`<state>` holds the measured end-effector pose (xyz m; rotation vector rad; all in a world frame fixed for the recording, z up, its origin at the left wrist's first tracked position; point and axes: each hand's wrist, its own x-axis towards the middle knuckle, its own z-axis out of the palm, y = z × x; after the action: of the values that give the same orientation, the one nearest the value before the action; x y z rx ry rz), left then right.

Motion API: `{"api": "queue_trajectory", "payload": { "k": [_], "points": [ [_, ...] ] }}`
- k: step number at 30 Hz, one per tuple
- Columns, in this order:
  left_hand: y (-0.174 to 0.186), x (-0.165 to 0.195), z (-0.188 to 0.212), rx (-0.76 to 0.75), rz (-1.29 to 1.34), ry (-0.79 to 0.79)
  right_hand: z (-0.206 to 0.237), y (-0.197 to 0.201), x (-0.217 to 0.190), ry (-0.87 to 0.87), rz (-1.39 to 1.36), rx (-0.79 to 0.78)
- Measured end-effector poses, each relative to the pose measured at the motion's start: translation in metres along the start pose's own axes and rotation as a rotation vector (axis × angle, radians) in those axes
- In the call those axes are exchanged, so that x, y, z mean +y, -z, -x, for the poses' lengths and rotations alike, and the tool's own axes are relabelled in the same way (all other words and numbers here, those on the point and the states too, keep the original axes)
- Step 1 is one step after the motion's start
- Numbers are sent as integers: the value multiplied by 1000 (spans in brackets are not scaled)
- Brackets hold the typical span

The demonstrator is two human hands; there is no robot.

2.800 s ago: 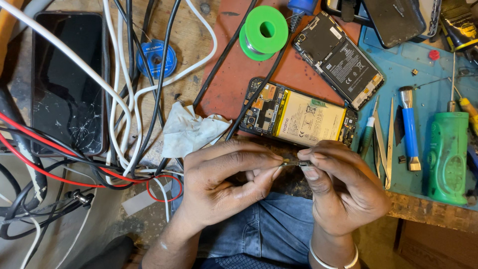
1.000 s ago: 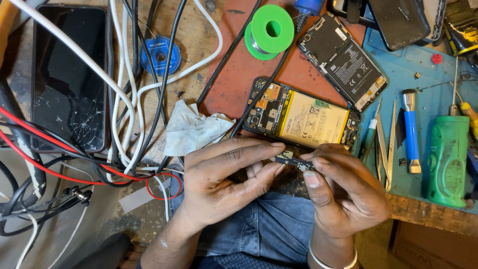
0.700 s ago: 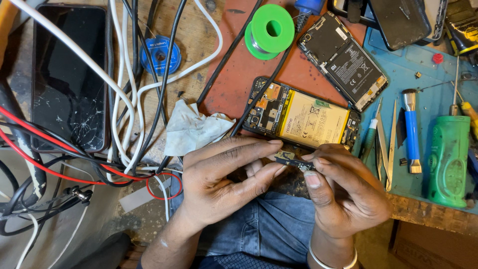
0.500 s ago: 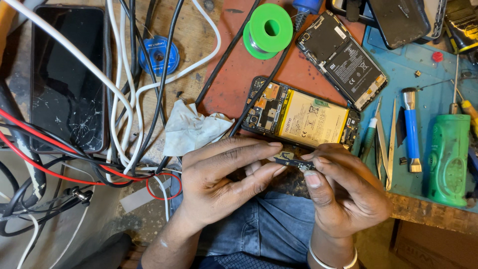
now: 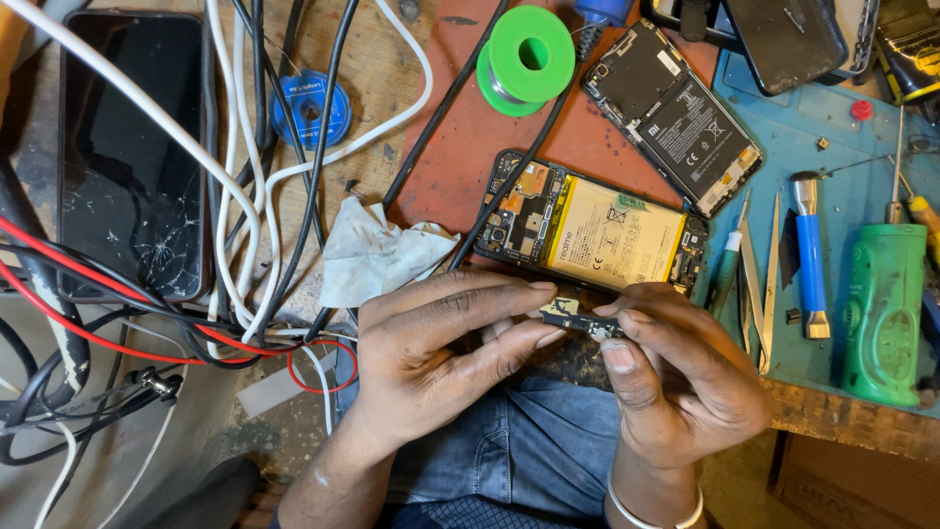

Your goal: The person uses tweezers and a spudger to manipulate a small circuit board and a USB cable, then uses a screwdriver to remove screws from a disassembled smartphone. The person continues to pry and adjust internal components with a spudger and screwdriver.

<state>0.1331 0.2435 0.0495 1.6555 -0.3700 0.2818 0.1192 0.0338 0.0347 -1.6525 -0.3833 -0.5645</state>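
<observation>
Circuit board (image 5: 578,320), small and dark, sits pinched between two bare hands just above the near edge of a cluttered tabletop (image 5: 392,59). Left hand (image 5: 441,348) has its fingers stretched out almost straight, the tips closing on the board's left end; right hand (image 5: 685,377) curls round the board's right end, thumb and forefinger shut on it. Both hands hover over the person's lap in blue jeans (image 5: 529,456), and a pale bangle (image 5: 651,509) rings the right wrist.

Just beyond the fingertips lies an opened phone (image 5: 592,227) with a yellow battery showing, resting on a reddish mat (image 5: 460,147). A second opened phone (image 5: 671,98), its battery black, lies at an angle further back, beside a green spool (image 5: 527,59). A crumpled white cloth (image 5: 377,253) lies left of the yellow-battery phone, near the left hand.

To the left, a tangle of white, black and red cables (image 5: 235,245) crosses the tabletop and partly covers a black phone with a cracked screen (image 5: 132,157). A small blue reel (image 5: 310,106) lies among the cables.

To the right, a blue mat (image 5: 832,127) carries tweezers (image 5: 759,284), a blue-handled screwdriver (image 5: 811,260) and a green-handled tool (image 5: 886,309), all well apart from the hands.
</observation>
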Motion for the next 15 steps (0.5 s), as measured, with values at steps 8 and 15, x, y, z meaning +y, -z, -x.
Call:
{"api": "queue_trajectory", "payload": {
  "k": [8, 15],
  "points": [
    [0, 0, 1, 1, 14, 25, 1, 0, 0, -5, 8, 5],
    [0, -1, 0, -25, 10, 40, 3, 0, 0, -23, -41, 15]
  ]
}}
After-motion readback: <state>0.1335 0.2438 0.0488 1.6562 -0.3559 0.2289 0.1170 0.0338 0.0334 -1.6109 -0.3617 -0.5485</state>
